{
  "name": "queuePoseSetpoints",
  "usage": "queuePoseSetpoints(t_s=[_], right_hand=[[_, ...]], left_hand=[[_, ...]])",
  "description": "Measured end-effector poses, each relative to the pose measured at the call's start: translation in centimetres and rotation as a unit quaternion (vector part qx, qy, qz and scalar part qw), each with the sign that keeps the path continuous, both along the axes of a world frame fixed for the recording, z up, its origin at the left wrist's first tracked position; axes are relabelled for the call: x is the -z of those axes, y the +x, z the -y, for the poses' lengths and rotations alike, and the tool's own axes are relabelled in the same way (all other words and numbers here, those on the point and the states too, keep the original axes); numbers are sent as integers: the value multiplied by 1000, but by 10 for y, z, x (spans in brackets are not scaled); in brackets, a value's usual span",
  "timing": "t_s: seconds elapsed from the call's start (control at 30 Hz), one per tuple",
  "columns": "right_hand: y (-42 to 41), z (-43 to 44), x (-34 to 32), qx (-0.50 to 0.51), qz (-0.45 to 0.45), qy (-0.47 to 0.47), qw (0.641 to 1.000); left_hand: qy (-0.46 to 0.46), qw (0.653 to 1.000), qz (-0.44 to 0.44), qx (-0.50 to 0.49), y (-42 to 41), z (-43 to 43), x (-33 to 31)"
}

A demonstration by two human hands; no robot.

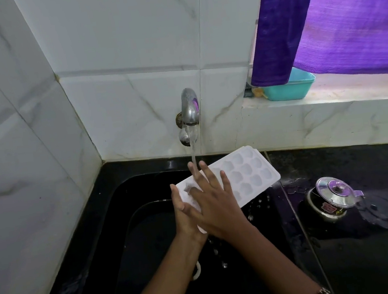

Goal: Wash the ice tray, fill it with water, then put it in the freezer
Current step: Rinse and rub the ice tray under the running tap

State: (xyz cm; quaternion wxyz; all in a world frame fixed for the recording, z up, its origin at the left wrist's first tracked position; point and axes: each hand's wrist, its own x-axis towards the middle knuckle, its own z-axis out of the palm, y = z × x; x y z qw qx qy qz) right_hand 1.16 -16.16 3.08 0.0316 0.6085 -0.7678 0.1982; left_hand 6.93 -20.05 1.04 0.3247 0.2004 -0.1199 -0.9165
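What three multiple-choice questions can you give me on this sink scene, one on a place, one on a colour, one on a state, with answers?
1. Where does the small steel pot with the glass lid stand?
A. In the sink
B. On the black counter right of the sink
C. On the window ledge

2. What colour is the plastic tub on the window ledge?
A. Teal
B. Red
C. White

3. What state is the chrome wall tap in?
A. Off
B. Running
C. Covered by a cloth

Answers: 1 B, it sits on the wet black counter. 2 A, teal shows below the purple curtain. 3 B, a stream falls onto the right hand over the white plastic ice tray.
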Motion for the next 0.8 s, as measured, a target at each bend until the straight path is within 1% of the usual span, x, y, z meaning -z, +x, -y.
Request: queuePoseSetpoints(t_s=[0.07, 0.1, 0.2, 0.27, 0.37, 0.43, 0.5, 0.57, 0.6, 0.67, 0.7, 0.77, 0.8], right_hand=[[-7, -1, -4, 11, 5, 5, 1000], [-7, 0, -4, 20, -11, -4, 1000], [3, 4, -3, 34, -53, -22, 998], [6, 1, 0, 14, -39, -9, 999], [-6, -2, -8, 7, 8, 46, 999], [-5, -2, -7, 20, -14, 24, 999], [3, -1, -6, 27, -38, 9, 999], [6, -3, -2, 2, -31, 17, 999], [4, -4, -6, -7, -21, 35, 999], [-4, -5, -13, 1, 0, 63, 998], [-7, -5, -12, 11, 2, 54, 998], [-2, -4, -7, 28, -42, 29, 998], [2, -3, -6, 31, -46, 34, 998]], left_hand=[[-2, 1000, 15, 27, 2, 0, -1], [-6, 999, 25, 33, 2, -1, -1], [-15, 1000, 23, 3, 0, -5, 1], [-7, 1000, 14, -4, 1, -2, 1], [-3, 999, 31, 37, 6, 1, 3], [-7, 998, 49, 51, 6, -1, 5], [-4, 998, 51, 36, 6, -3, 7], [-6, 999, 45, 13, 6, -2, 7], [-9, 999, 41, 15, 6, -1, 7], [-6, 999, 32, 30, 6, -1, 4], [-3, 999, 32, 36, 5, -2, 4], [-2, 999, 30, 34, 4, -4, 6], [-3, 999, 27, 26, 4, -4, 8]])
